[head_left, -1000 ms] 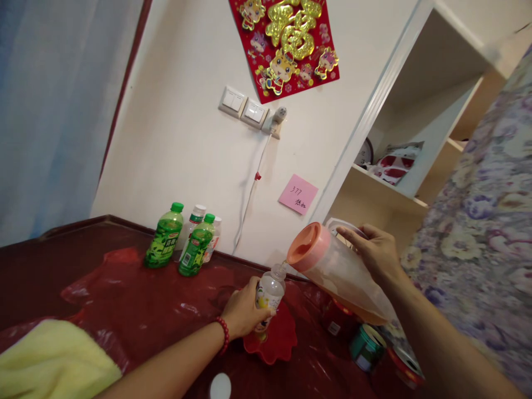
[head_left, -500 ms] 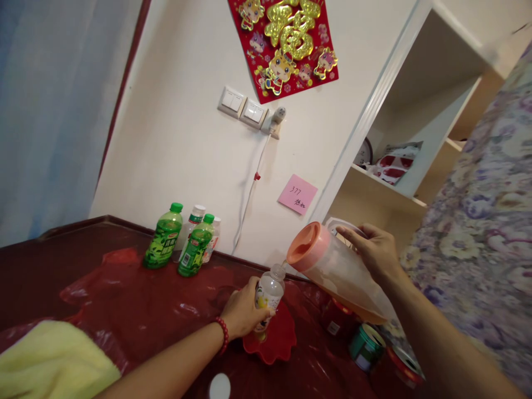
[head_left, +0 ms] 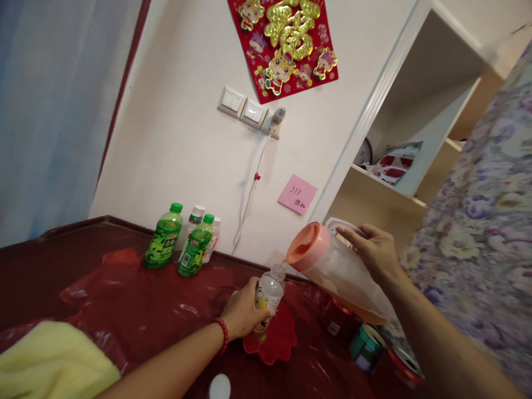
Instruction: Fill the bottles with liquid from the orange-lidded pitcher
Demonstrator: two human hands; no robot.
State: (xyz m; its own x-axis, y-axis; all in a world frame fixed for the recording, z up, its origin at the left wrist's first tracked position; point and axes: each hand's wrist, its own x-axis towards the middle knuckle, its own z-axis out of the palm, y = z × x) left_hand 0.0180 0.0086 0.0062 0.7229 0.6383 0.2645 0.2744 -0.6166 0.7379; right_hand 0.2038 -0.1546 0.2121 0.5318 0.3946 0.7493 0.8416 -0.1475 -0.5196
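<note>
while tilted left, pitcher (head_left: 332, 269) pours.

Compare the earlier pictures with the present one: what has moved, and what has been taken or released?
Nothing has visibly changed. The left hand still grips the small bottle standing on the red dish, and the right hand still holds the pitcher tilted, its spout at the bottle's mouth. The green bottles by the wall and the yellow cloth lie as before.

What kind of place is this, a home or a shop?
Probably a home: a red festive wall decoration, a shelf with household items, and drink bottles on a plastic-covered table.
</note>
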